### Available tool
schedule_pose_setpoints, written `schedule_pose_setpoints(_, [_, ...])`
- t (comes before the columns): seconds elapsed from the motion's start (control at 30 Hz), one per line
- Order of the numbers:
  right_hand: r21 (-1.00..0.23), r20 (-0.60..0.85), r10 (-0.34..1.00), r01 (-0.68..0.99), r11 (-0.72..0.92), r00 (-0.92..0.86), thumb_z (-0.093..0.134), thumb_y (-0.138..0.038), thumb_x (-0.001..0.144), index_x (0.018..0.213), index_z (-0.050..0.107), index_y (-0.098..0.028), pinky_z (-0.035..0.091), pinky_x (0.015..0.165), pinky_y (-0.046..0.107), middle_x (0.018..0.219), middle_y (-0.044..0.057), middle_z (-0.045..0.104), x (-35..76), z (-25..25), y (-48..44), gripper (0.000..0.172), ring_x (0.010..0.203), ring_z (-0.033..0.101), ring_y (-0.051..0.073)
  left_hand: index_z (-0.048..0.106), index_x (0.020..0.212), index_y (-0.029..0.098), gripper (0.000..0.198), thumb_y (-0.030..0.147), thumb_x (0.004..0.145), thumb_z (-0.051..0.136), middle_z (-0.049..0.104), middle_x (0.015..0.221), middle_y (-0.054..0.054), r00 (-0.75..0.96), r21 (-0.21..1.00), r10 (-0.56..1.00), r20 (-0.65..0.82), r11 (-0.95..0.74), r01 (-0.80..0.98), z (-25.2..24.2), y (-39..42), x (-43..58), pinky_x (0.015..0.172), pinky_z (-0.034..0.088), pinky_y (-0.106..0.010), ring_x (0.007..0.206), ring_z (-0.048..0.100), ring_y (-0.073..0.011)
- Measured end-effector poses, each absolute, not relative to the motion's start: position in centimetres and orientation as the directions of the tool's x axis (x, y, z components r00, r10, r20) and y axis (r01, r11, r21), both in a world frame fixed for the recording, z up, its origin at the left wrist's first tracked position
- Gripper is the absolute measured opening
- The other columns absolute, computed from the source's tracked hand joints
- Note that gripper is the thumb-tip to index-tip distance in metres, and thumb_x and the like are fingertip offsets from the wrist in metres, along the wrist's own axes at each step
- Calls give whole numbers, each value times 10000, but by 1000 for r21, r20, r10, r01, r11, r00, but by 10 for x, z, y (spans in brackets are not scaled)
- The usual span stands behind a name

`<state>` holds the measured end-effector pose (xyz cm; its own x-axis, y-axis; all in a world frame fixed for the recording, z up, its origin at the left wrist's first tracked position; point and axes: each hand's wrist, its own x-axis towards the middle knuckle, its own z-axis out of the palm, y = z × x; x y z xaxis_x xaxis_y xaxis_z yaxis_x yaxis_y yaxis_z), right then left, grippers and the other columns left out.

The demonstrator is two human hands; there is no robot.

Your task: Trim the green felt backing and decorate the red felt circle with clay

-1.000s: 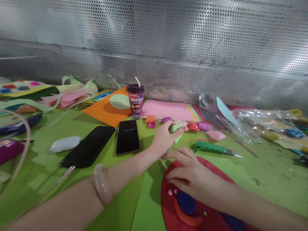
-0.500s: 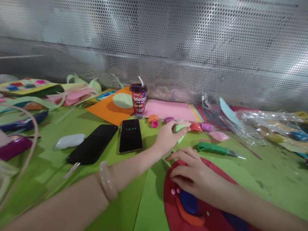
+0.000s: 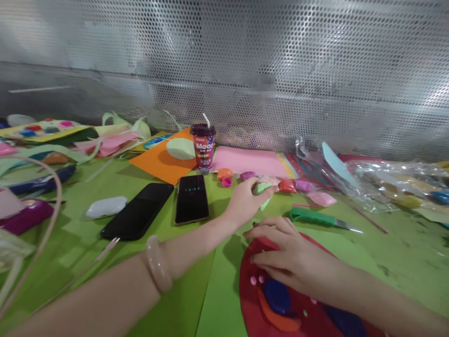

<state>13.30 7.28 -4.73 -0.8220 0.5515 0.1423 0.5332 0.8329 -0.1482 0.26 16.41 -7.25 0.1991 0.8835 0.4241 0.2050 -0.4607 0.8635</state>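
My left hand (image 3: 243,199) reaches out to the row of clay packs, with its fingers and thumb around a piece of light green clay (image 3: 262,188). Closer to me, my right hand (image 3: 284,248) hovers over or rests on a red paper shape (image 3: 249,304); its fingers are loosely bent and apart, with nothing seen in them. On the red shape are a dark blue clay oval (image 3: 277,296), an orange clay crescent (image 3: 277,319) and small pink dots. Part of the shape is hidden under my right forearm.
A green-handled craft knife (image 3: 312,216) lies right of my hands, blade bare. Two phones (image 3: 191,200) and a white earphone case (image 3: 106,207) are to the left. A drink cup (image 3: 203,147) with a straw stands behind. Plastic wrapping (image 3: 396,180) lies at right.
The view has shifted slightly, so things sit a little further right and lower. Both hands keep nearly the same places, the left still holding the light green clay.
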Motion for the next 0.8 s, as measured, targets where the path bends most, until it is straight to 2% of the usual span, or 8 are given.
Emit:
schedule_pose_setpoints(0.23, [-96, 70, 541, 534, 840, -838, 461, -222, 909, 1002, 660, -246, 338, 905, 456, 1188, 71, 517, 133, -43, 74, 222, 1124, 364, 257, 551, 778, 160, 276, 435, 771, 568, 570, 719, -2, 215, 854, 879, 426, -469, 224, -72, 163, 2, 573, 348, -246, 638, 478, -127])
schedule_pose_setpoints(0.5, [-59, 164, 517, 514, 856, -840, 454, -231, 912, 1057, 641, -276, 338, 901, 455, 1244, 74, 489, 139, -42, 75, 241, 1150, 343, 269, 573, 824, 160, 296, 451, 774, 556, 577, 727, -6, 217, 844, 882, 419, -466, 264, -71, 164, 2, 599, 364, -258, 652, 482, -138])
schedule_pose_setpoints(0.67, [-37, 56, 518, 517, 855, -854, 493, -207, 887, 1070, 625, -294, 326, 910, 453, 1287, 67, 454, 140, -37, 74, 242, 1165, 325, 274, 556, 777, 163, 308, 470, 774, 552, 572, 708, -2, 218, 843, 882, 417, -465, 270, -71, 163, 1, 570, 356, -251, 638, 487, -137])
schedule_pose_setpoints(0.8, [-44, 74, 515, 513, 857, -854, 436, -225, 919, 1110, 607, -282, 344, 879, 419, 1235, 82, 484, 138, -35, 71, 262, 1110, 373, 253, 536, 725, 164, 321, 481, 777, 547, 542, 665, 8, 220, 834, 877, 427, -476, 278, -72, 163, 0, 551, 340, -247, 614, 469, -131])
